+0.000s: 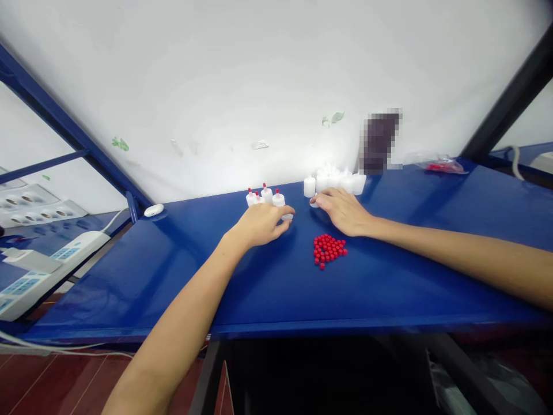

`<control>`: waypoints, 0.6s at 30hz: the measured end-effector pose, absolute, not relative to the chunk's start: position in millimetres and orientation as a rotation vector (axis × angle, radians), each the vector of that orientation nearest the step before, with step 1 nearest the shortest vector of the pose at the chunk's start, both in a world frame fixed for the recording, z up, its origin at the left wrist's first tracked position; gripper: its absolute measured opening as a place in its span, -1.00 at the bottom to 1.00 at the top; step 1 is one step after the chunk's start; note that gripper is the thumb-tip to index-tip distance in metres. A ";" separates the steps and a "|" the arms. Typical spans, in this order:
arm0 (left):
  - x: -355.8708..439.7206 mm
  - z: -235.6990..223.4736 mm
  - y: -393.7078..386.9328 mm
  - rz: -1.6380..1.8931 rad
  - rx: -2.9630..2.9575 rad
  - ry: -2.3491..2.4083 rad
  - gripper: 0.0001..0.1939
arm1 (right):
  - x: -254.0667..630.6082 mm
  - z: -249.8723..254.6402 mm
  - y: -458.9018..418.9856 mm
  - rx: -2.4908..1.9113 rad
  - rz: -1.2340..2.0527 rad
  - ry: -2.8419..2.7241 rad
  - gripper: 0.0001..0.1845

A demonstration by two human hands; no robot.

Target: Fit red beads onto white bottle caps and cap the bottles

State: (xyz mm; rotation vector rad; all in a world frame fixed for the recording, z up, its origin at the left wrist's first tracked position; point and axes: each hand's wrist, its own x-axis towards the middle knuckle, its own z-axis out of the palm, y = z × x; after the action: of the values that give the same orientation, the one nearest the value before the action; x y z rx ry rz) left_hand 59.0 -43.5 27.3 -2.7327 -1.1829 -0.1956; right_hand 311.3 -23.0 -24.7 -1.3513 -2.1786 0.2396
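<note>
My left hand (262,223) is closed round a small white bottle (287,217), low over the blue tabletop; its fingers hide most of it. Just behind this hand stand several white bottles with red tips (278,199). Across from it, my right hand (343,210) pinches another small white bottle (314,202), mostly covered by the fingers. Behind the right hand is a group of plain white bottles (332,177), partly hidden by it. A loose pile of small red caps (328,249) lies on the table nearer to me, below the right hand.
The blue table (268,294) meets a white wall (224,86). A white oval case (154,210) lies at the left, beyond it a power strip (52,271) with cables. A pixelated dark object (380,143) leans at the back. A clear bag with red contents (440,165) lies far right.
</note>
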 end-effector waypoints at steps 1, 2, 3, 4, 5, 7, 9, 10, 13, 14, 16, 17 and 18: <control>57.8 25.7 -42.0 -0.181 -2.728 -1.192 -0.65 | 311.5 -24.3 -22.9 -1.355 0.263 -2.201 -0.36; 55.9 24.9 -40.4 -0.174 -2.718 -1.206 -0.65 | 311.9 -23.7 -23.1 -1.353 0.278 -2.219 -0.36; 53.7 24.8 -38.8 -0.171 -2.706 -1.225 -0.66 | 312.4 -23.1 -23.5 -1.343 0.289 -2.233 -0.38; 51.3 25.5 -37.5 -0.174 -2.689 -1.248 -0.67 | 313.2 -22.3 -24.3 -1.322 0.298 -2.244 -0.39; 49.0 26.8 -36.5 -0.181 -2.669 -1.275 -0.67 | 314.0 -21.5 -25.3 -1.292 0.311 -2.254 -0.42; 45.7 30.2 -35.9 -0.204 -2.631 -1.324 -0.65 | 315.8 -20.2 -27.6 -1.222 0.342 -2.264 -0.46; 45.0 32.7 -37.0 -0.234 -2.621 -1.342 -0.66 | 316.9 -19.8 -29.4 -1.152 0.370 -2.278 -0.51; 45.9 33.1 -38.0 -0.249 -2.629 -1.337 -0.67 | 317.1 -20.0 -29.7 -1.128 0.375 -2.289 -0.53; 51.4 30.4 -41.2 -0.221 -2.726 -1.282 -0.61 | 315.4 -21.6 -28.4 -1.132 0.348 -2.304 -0.56; 53.5 28.9 -41.8 -0.182 -2.759 -1.269 -0.57 | 314.5 -22.3 -27.3 -1.145 0.333 -2.295 -0.57; 56.2 26.3 -41.9 -0.093 -2.795 -1.269 -0.55 | 313.0 -23.4 -25.1 -1.162 0.308 -2.267 -0.61; 56.4 25.7 -41.5 -0.060 -2.791 -1.285 -0.54 | 312.5 -23.7 -24.3 -1.158 0.302 -2.259 -0.64; 55.9 25.6 -40.9 -0.041 -2.776 -1.307 -0.54 | 312.3 -23.9 -23.6 -1.153 0.294 -2.256 -0.66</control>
State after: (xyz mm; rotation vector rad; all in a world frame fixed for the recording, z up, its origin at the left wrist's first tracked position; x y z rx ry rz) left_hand 55.9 -40.9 25.6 -2.7764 -1.3068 -0.0408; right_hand 312.3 -23.6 -23.9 -1.1531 -2.2556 0.2945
